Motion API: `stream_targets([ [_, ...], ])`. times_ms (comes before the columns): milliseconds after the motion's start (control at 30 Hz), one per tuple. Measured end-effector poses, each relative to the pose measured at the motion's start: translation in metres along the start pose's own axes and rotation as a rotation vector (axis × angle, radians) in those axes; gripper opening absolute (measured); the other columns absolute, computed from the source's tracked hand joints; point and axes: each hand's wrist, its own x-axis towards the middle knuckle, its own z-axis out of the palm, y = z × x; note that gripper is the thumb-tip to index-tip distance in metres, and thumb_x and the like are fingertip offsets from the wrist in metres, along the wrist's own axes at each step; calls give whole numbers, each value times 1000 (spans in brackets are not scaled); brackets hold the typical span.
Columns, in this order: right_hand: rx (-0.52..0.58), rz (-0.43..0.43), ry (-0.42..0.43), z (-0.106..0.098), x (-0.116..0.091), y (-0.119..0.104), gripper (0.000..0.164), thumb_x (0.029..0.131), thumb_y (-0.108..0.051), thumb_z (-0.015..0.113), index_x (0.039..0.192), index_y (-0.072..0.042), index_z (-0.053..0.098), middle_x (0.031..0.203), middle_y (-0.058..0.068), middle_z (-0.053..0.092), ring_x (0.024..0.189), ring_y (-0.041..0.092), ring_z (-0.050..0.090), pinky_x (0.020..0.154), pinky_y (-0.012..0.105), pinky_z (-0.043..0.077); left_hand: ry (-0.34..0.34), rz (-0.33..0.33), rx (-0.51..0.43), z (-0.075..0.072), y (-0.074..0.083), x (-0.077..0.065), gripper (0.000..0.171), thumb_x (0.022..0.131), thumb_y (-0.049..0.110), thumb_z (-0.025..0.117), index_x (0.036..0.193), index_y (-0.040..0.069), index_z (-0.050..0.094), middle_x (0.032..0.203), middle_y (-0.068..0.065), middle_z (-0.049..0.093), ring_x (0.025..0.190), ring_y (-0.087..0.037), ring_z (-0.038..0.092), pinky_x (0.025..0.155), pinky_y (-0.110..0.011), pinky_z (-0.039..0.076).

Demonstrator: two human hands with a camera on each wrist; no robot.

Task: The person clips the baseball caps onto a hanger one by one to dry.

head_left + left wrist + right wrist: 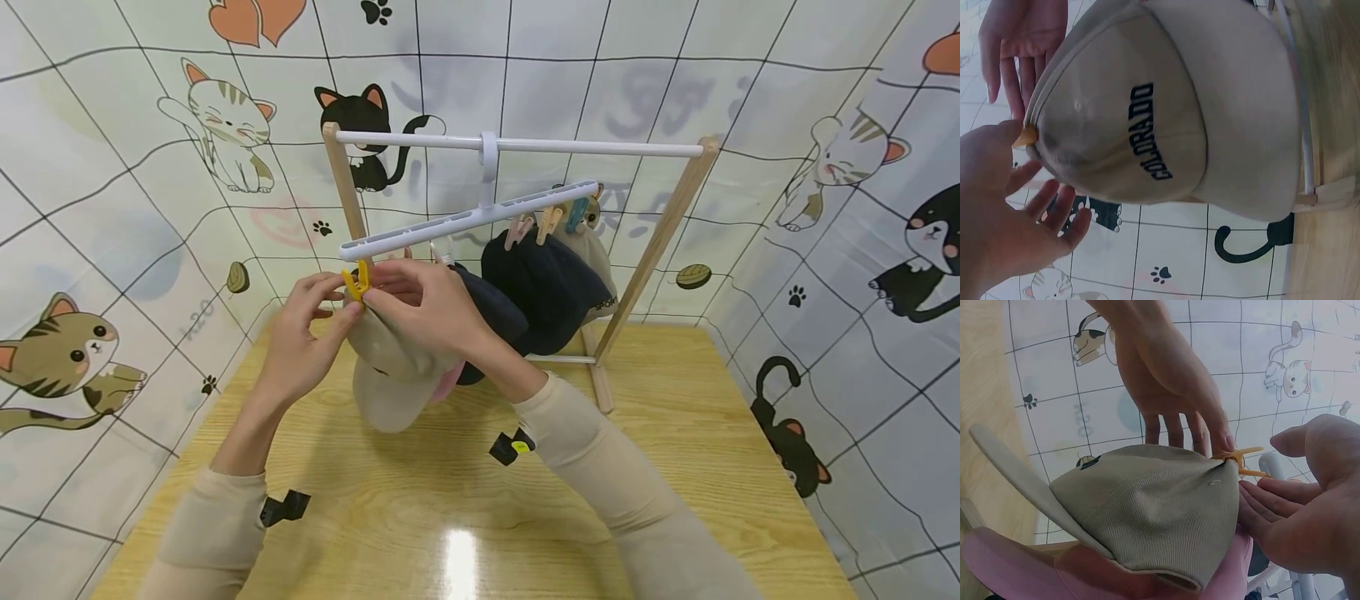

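Observation:
A beige cap (1097, 125) with dark COLORADO lettering hangs brim down, its crown's top in a yellow clothespin (358, 282) under the low left end of the white hanger (465, 222). My left hand (303, 342) pinches the crown's top beside the clothespin, thumb against it; its other fingers are spread in the left wrist view. On the other side, my right hand (1316, 500) has thumb and fingers apart around the clothespin's legs (1250, 461). Whether the clothespin joins the hanger I cannot tell. A pink cap (1010, 565) is just behind the beige one.
A rack with a white rod (600, 147) and wooden posts (660, 242) carries the tilted hanger. Dark caps (551, 292) and another beige cap (596, 254) hang from clothespins (550, 223) on its right half. Below is a wooden table (405, 500); cat-patterned sheets (555, 92) surround it.

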Motion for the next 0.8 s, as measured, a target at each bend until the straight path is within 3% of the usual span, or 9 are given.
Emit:
stream_targets([
  [267, 6, -25, 9, -10, -21, 5, 39, 109, -20, 76, 143, -1, 74, 139, 16, 80, 123, 26, 82, 109, 37, 65, 26, -66, -20, 12, 7, -9, 53, 109, 17, 77, 160, 10, 61, 156, -18, 60, 142, -38, 62, 112, -56, 53],
  [600, -85, -97, 60, -42, -71, 28, 30, 104, -10, 79, 133, -1, 80, 132, 15, 82, 114, 30, 82, 106, 54, 66, 8, -57, -53, 18, 6, -10, 54, 110, 15, 74, 162, 9, 58, 151, -20, 64, 142, -40, 64, 113, -64, 56],
  [733, -126, -123, 116, -57, -88, 42, 26, 104, -8, 78, 129, -3, 82, 128, 13, 83, 111, 26, 80, 103, 47, 67, 0, -51, -68, 21, 6, -9, 53, 111, 14, 74, 162, 9, 59, 151, -19, 64, 142, -39, 64, 113, -64, 57],
  [800, -132, -143, 150, -66, -95, 49, 24, 104, -5, 78, 128, -1, 82, 127, 14, 83, 110, 25, 80, 102, 38, 66, -5, -53, -73, 23, 7, -8, 54, 111, 13, 73, 162, 9, 58, 151, -19, 64, 142, -39, 65, 113, -64, 57],
])
